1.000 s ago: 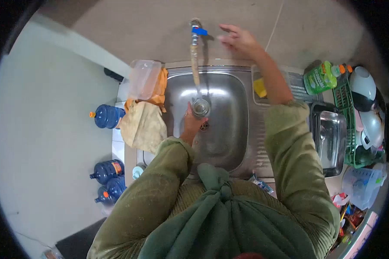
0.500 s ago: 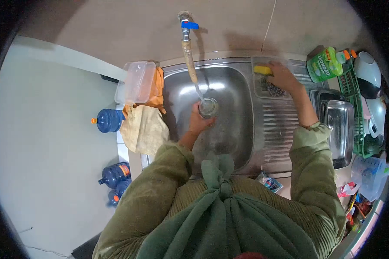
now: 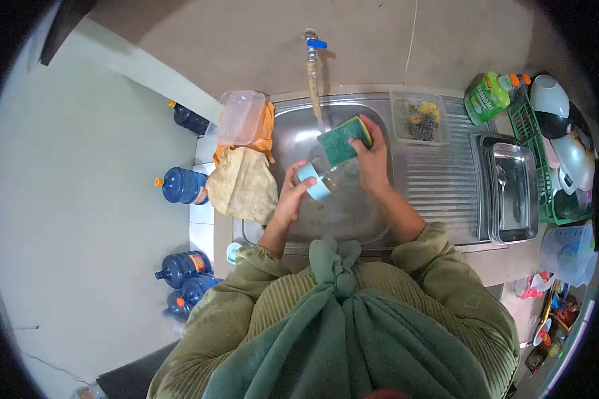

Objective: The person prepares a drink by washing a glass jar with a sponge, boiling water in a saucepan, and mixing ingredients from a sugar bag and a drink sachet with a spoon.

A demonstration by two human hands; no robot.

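In my left hand is a clear glass with a light blue band, tilted over the sink. My fingers wrap round the blue part. My right hand grips a green and yellow scouring sponge, its green face showing, just above the glass. The tap's hose ends close to the sponge's upper left corner, with water at its mouth. To the right of the sink sits a clear plastic container holding a yellow sponge piece and a dark metal scourer.
On the ribbed drainboard's right stand a green soap pouch and stacked metal trays with a spoon. Beyond them is a green dish rack. Left of the sink lie a beige cloth and a plastic box; blue water jugs are lower down.
My right hand has come from the plastic container to over the sink with the sponge. The glass, upright under the hose before, is now tilted and lower. The view has shifted slightly.
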